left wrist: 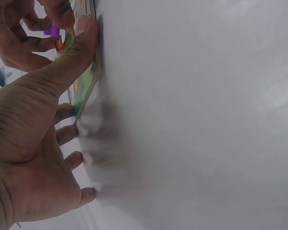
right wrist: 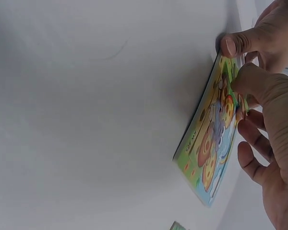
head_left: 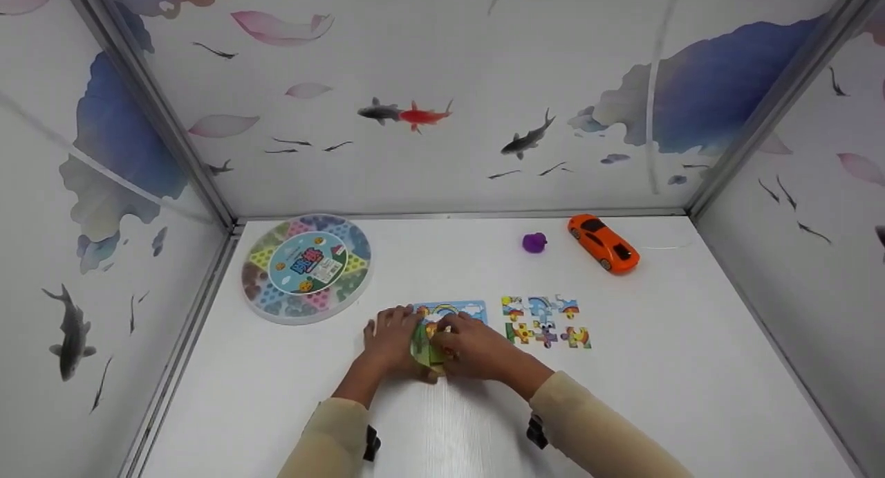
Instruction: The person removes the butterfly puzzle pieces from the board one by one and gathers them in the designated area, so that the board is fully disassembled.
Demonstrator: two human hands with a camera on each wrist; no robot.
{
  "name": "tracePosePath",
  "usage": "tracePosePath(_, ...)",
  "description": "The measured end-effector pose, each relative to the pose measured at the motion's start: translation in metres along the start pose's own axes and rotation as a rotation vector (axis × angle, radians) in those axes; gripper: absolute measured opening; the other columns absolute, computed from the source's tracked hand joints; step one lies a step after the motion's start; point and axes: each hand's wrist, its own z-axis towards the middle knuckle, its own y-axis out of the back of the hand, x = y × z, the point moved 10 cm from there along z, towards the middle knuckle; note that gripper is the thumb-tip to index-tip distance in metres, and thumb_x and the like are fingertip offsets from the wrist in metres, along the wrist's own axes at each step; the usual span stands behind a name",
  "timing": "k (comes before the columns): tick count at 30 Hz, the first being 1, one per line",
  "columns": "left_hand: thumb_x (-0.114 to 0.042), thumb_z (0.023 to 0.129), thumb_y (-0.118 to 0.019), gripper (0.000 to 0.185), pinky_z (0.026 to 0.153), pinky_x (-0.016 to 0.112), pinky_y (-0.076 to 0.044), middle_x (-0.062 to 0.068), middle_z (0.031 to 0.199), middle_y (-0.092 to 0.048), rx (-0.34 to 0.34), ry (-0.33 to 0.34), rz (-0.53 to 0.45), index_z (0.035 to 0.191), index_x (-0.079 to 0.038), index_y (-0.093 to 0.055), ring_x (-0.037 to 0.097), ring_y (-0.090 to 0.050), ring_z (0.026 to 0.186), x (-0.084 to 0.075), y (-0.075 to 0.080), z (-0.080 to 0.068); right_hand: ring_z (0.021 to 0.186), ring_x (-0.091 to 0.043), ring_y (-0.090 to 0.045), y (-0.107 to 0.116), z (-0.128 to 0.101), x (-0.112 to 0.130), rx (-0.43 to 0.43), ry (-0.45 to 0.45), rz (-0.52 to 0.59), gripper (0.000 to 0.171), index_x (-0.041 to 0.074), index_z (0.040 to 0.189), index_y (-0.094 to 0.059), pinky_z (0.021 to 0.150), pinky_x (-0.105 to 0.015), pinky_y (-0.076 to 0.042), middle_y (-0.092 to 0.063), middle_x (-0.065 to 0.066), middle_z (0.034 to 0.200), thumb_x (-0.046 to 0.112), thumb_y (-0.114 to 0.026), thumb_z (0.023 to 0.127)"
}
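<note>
A colourful puzzle board (head_left: pixel 442 312) lies at the table's middle, and both hands are on it. My left hand (head_left: pixel 393 334) grips its left edge. In the left wrist view the left hand (left wrist: pixel 74 72) sets its thumb on the board's (left wrist: pixel 86 84) rim, with the fingers curled beside it on the table. My right hand (head_left: pixel 473 343) holds the board from the right. In the right wrist view the right hand (right wrist: pixel 252 110) presses its thumb on the board's (right wrist: pixel 209 143) picture face, fingers curled over the far side. The board's near edge looks slightly raised.
Several loose puzzle pieces (head_left: pixel 546 322) lie just right of the board. A round game box (head_left: pixel 306 267) sits at the back left. A small purple toy (head_left: pixel 534 242) and an orange toy car (head_left: pixel 603 243) stand at the back right. Patterned walls enclose the white table (head_left: pixel 657 395).
</note>
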Motion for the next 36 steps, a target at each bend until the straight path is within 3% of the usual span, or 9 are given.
tracePosePath(6,-0.056,0.068,-0.103,0.122,0.129,0.078,-0.023,0.015,0.174,-0.039,-0.008,0.000,-0.023,0.167,-0.014,-0.047,0.046,-0.029,0.161,0.000,0.001,0.000,0.119,-0.023,-0.062,0.012,-0.024,-0.018,-0.056,-0.014,0.014,0.032,0.018,0.128,-0.079,0.100,-0.044,-0.061,-0.068,-0.005,0.138,0.022,-0.086,0.097)
tracePosePath(14,-0.055,0.068,-0.104,0.123,0.131,0.078,-0.019,0.016,0.176,-0.037,-0.003,0.011,-0.047,0.168,-0.014,-0.045,0.046,-0.026,0.163,0.001,0.000,-0.001,0.130,-0.026,-0.063,0.017,-0.063,-0.050,-0.026,-0.112,0.043,0.035,0.020,0.131,-0.077,0.107,-0.048,-0.062,-0.065,-0.005,0.144,0.021,-0.085,0.098)
tracePosePath(22,-0.052,0.070,-0.104,0.121,0.132,0.077,-0.018,0.016,0.176,-0.037,0.005,0.018,-0.051,0.168,-0.013,-0.045,0.046,-0.026,0.163,0.000,-0.001,-0.002,0.127,-0.024,-0.062,0.018,-0.097,-0.071,-0.039,-0.131,0.067,0.034,0.016,0.129,-0.078,0.107,-0.047,-0.062,-0.065,-0.006,0.143,0.019,-0.087,0.096)
tracePosePath(31,-0.052,0.069,-0.104,0.122,0.131,0.078,-0.019,0.017,0.176,-0.037,-0.003,0.016,-0.046,0.168,-0.013,-0.045,0.047,-0.026,0.162,0.000,-0.001,-0.002,0.126,-0.021,-0.060,0.009,-0.115,-0.080,0.009,-0.170,0.069,0.029,0.020,0.127,-0.081,0.106,-0.045,-0.062,-0.064,-0.004,0.146,0.022,-0.085,0.099)
tracePosePath(36,-0.053,0.069,-0.104,0.121,0.131,0.078,-0.020,0.016,0.176,-0.038,-0.010,0.004,-0.043,0.168,-0.014,-0.046,0.047,-0.027,0.162,0.000,-0.001,-0.002,0.125,-0.021,-0.060,0.009,-0.118,-0.078,0.010,-0.147,0.069,0.024,0.021,0.126,-0.083,0.104,-0.044,-0.062,-0.066,-0.004,0.146,0.022,-0.082,0.102)
